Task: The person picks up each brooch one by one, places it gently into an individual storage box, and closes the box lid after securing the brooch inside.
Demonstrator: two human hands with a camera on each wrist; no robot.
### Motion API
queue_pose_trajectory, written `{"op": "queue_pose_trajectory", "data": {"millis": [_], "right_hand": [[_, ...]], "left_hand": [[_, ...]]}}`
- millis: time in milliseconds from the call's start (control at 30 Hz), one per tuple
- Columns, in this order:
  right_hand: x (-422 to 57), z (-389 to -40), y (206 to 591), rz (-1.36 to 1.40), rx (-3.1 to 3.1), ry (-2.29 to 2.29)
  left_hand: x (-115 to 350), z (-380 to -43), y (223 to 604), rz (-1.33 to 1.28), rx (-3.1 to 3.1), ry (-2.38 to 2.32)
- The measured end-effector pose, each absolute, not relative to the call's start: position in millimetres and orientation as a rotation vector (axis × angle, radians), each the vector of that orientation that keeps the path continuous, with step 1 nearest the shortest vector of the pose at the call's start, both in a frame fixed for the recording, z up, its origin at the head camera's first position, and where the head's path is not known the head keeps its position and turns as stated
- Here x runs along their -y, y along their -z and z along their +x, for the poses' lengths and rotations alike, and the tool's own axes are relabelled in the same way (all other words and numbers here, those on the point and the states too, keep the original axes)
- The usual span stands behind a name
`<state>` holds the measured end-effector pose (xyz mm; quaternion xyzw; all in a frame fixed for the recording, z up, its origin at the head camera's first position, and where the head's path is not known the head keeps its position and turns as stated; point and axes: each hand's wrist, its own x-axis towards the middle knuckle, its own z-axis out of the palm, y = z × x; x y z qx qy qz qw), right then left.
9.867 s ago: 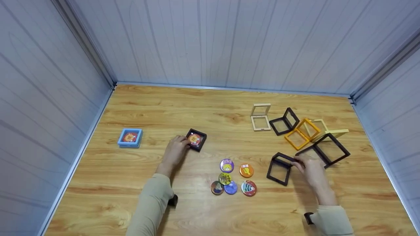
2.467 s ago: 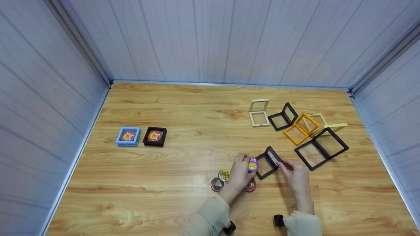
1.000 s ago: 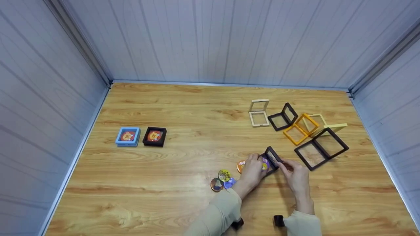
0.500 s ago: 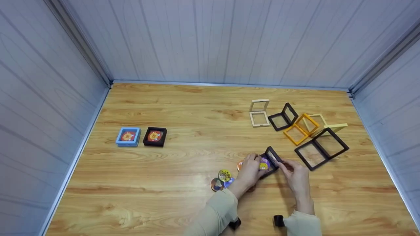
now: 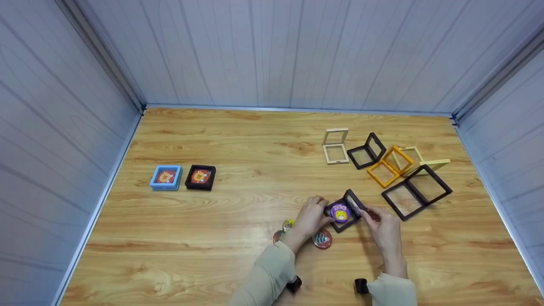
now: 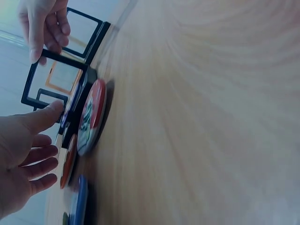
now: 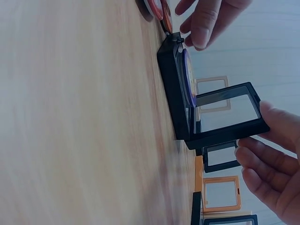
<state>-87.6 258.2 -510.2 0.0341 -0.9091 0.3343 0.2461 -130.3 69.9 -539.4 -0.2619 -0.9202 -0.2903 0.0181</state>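
Note:
A small black display frame (image 5: 339,229) stands hinged open on the table, and a purple pin badge (image 5: 340,213) with a yellow bear lies in its base. With thumb and fingers my right hand (image 5: 384,225) pinches the raised lid (image 7: 229,136). At the frame's left corner is my left hand (image 5: 310,216), its thumb close to the rim and its fingers loose (image 6: 44,166) with nothing in them. A red badge with a tree (image 5: 322,239) lies just in front. The orange badge (image 6: 69,161) is hidden from the head view by the left hand.
A yellow badge (image 5: 288,225) and a brown one (image 5: 277,236) show beside the left wrist. Far left sit a light blue frame (image 5: 165,187) and a black frame (image 5: 199,186), each with a red badge inside. Cream (image 5: 335,162), orange (image 5: 384,185) and other opened frames stand back right.
The left hand brought the purple badge into the black frame, let go and drew back leftward. Earlier, the other black frame moved beside the blue one. The right hand stays on the lid.

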Motion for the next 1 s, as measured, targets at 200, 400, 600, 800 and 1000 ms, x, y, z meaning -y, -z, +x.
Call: {"op": "queue_pose_trajectory", "data": {"millis": [200,400,600,800,1000], "right_hand": [[-259.1,-86.5,510.8,0.091,2.486,-0.911],[-260.0,-86.8,513.5,0.103,2.478,-0.907],[-259.0,-86.1,512.9,0.104,2.475,-0.921],[-257.1,-85.3,510.9,0.096,2.504,-0.956],[-254.8,-84.2,509.6,0.093,2.534,-0.968]], "left_hand": [[-68.1,-132.3,541.3,-0.826,2.919,0.902],[-69.6,-133.1,543.4,-0.837,2.922,0.874],[-70.1,-133.8,544.3,-0.814,2.914,0.894],[-70.4,-134.4,543.9,-0.808,2.928,0.871],[-70.9,-134.8,544.9,-0.798,2.946,0.883]]}}
